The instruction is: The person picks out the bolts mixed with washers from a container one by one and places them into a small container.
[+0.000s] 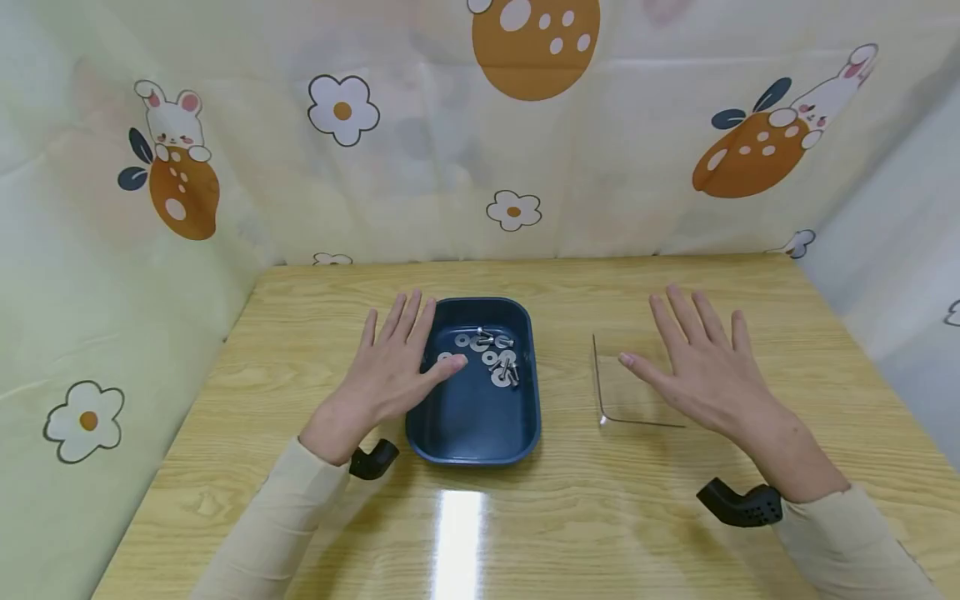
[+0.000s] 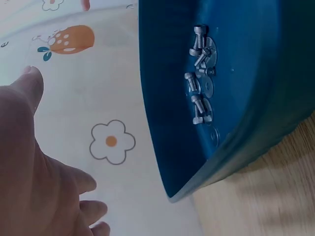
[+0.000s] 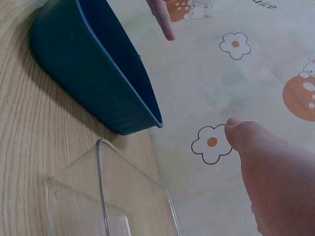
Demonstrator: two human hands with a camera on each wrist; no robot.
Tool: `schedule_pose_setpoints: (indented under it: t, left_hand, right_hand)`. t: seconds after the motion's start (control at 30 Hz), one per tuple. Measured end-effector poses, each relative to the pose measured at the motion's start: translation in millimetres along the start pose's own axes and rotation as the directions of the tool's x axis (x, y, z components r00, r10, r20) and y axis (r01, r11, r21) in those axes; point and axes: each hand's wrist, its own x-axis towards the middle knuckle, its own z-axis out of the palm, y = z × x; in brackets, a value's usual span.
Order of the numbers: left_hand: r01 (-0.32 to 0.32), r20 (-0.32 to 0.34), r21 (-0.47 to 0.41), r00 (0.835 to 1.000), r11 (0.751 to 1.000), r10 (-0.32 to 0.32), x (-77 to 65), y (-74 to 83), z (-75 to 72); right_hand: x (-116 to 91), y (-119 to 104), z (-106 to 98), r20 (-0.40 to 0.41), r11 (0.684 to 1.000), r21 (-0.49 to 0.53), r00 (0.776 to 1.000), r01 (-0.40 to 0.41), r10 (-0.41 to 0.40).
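A dark blue tray (image 1: 472, 429) stands on the table, with several metal bolts (image 2: 199, 37) and flat washers (image 1: 462, 340) lying loose inside it. My left hand (image 1: 390, 367) is raised over the tray's left side, fingers straight and thumb spread across its rim in the head view; it holds nothing. My right hand (image 1: 708, 367) hovers over a clear plastic box (image 3: 133, 191), fingers spread and straight, holding nothing. In the head view the hand covers the right part of that box.
A wooden table (image 1: 300, 350) lies under everything. Behind it and at both sides hangs a pale curtain (image 1: 427, 192) printed with flowers and rabbits. The box stands a short way right of the tray. Black wrist mounts (image 1: 742, 504) stick out beneath both wrists.
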Motion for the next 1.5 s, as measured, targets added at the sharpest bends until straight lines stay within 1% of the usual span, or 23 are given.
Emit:
schedule_pose_setpoints:
  t: [0.27, 0.37, 0.53, 0.73, 0.87, 1.0, 1.1, 1.23, 1.37, 1.5]
  left_hand:
    - [0.006, 0.022, -0.015, 1.000, 1.000, -0.005, -1.9, -2.5, -2.9]
    - [0.007, 0.029, -0.019, 1.000, 1.000, -0.007, -1.9, -3.5, -3.3]
    - [0.012, 0.026, -0.038, 1.000, 0.999, -0.011, -2.6, -4.7, -2.8]
    - [0.012, 0.021, -0.110, 1.000, 0.994, -0.010, -0.1, -3.8, -2.3]
    - [0.007, 0.015, -0.177, 1.000, 0.984, -0.004, 2.1, -2.0, -2.2]
    - [0.009, 0.018, -0.254, 1.000, 0.967, -0.005, 6.3, 1.5, -1.8]
    - [0.030, 0.027, -0.303, 0.999, 0.953, -0.023, 9.7, 4.2, -1.4]
    - [0.049, 0.027, -0.334, 0.999, 0.941, -0.042, 13.3, 7.2, -0.3]
    - [0.031, 0.022, -0.353, 0.999, 0.935, -0.024, 16.5, 9.9, 1.7]
    - [0.029, 0.046, -0.391, 0.999, 0.920, -0.012, 20.9, 11.4, 5.1]
  right_hand:
    - [1.6, -5.5, 1.0, 0.026, 1.000, 0.003, 1.000, 0.007, -0.007]
    - [1.7, -7.9, 1.9, 0.022, 1.000, 0.003, 1.000, 0.013, -0.013]
    - [0.9, -11.8, 3.0, 0.025, 1.000, 0.009, 0.999, 0.021, -0.021]
    - [-0.7, -16.9, 4.2, 0.031, 0.999, 0.011, 0.999, 0.030, -0.030]
    - [-0.7, -23.4, 6.0, 0.027, 0.999, 0.009, 0.998, 0.048, -0.048]
    - [-0.2, -30.8, 8.9, 0.031, 0.998, 0.011, 0.998, 0.062, -0.062]
    - [-0.9, -36.3, 11.3, 0.041, 0.998, 0.021, 0.997, 0.066, -0.067]
    - [-0.6, -44.5, 14.7, 0.048, 0.996, 0.029, 0.995, 0.083, -0.085]
    - [-1.1, -53.8, 17.9, 0.052, 0.995, 0.022, 0.994, 0.100, -0.101]
    - [-1.9, -63.0, 23.2, 0.055, 0.993, 0.018, 0.991, 0.118, -0.119]
